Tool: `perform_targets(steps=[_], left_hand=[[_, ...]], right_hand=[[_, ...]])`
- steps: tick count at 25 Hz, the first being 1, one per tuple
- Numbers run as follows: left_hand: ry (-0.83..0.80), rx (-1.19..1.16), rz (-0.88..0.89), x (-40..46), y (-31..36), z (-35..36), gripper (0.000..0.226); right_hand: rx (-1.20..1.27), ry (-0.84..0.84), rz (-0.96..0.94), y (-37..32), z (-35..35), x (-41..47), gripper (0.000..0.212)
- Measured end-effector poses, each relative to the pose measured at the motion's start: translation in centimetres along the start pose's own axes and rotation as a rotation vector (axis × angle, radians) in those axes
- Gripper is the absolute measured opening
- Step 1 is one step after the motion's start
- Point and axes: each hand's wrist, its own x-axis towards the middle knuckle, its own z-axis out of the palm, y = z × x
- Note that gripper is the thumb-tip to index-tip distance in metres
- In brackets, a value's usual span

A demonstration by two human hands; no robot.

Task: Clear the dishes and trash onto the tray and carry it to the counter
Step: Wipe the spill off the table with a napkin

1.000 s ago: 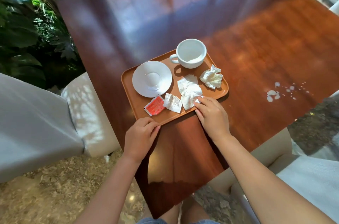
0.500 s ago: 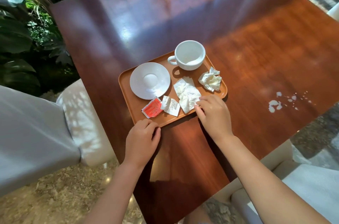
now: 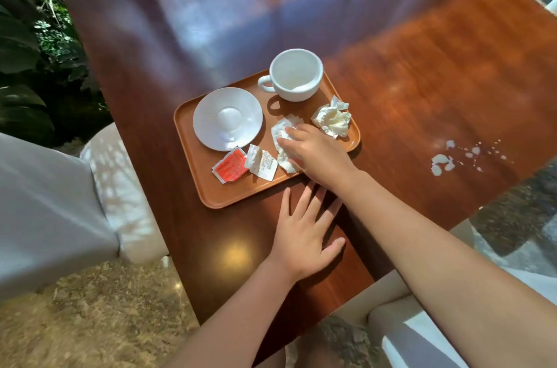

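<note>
Right hand [image 3: 316, 153] closed on flat napkin [image 3: 281, 138] in tray [image 3: 229, 200], likely to wipe spill [image 3: 441, 161] at right. Left hand [image 3: 304, 235] lay open, flat on bench [image 3: 422, 66], empty, bracing.

Right hand [image 3: 313, 153] on napkin [image 3: 281, 138] in tray [image 3: 211, 196].

1. This looks like a café or restaurant seating area: a glossy dark wooden table [image 3: 301, 21] fills the middle of the frame.
2. An orange serving tray [image 3: 193, 138] on it carries a white cup [image 3: 297, 75], saucer [image 3: 227, 118] and sauce packets [image 3: 230, 169].
3. Upholstered seats [image 3: 54, 211] stand at lower left.
4. Leafy plants [image 3: 27, 60] fill the upper left.
</note>
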Motion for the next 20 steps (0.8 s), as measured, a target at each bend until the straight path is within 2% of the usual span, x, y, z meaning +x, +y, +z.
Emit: perform_targets(steps=[5,7,9,10,12,16,20], left_hand=[[-0.060,0.092,-0.098,1.7,2.5,0.8,0.065],[-0.068,0.107,-0.114,2.2,3.2,1.2,0.068],[-0.064,0.121,-0.117,3.0,3.8,1.5,0.069],[-0.045,0.113,-0.112,3.4,4.0,1.6,0.069],[0.006,0.100,-0.092,3.9,4.0,1.8,0.071],[0.062,0.109,-0.084,4.3,4.1,2.2,0.074],[0.051,0.126,-0.095,4.6,4.2,2.7,0.073]], right_hand=[[0.068,0.097,0.044,-0.1,0.0,-0.6,0.026],[0.237,0.253,0.104,-0.3,-0.8,-1.8,0.024],[0.427,0.504,0.170,-0.2,-2.6,-4.0,0.023],[0.483,0.625,0.194,0.5,-3.7,-5.2,0.024],[0.505,0.745,0.264,3.6,-5.5,-8.1,0.023],[0.580,0.752,0.592,13.9,-8.0,-15.8,0.020],[0.324,0.653,0.693,21.0,-6.8,-19.8,0.026]])
